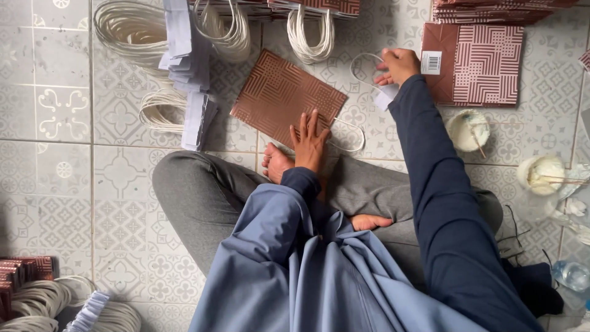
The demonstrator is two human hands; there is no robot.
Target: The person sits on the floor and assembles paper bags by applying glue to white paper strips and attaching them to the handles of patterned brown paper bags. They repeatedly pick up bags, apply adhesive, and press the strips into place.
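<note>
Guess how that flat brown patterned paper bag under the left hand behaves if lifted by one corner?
The flat paper bag lies thin on the tiled floor, so it is probably light and would likely bend or droop. The left hand presses its edge, hinting it slides easily on tile. Its white cord handle looks floppy.

Brown paper bag: flat, folded, geometric line pattern on face, lies rotated diagonally on tiled floor, just ahead of crossed legs. White cord handle loops out from its right edge. Near corner pinned under left palm.

White cord handle piece: thin loop with pale paper strip at end, pinched by right fingers, just beside bag's upper right edge.
</note>
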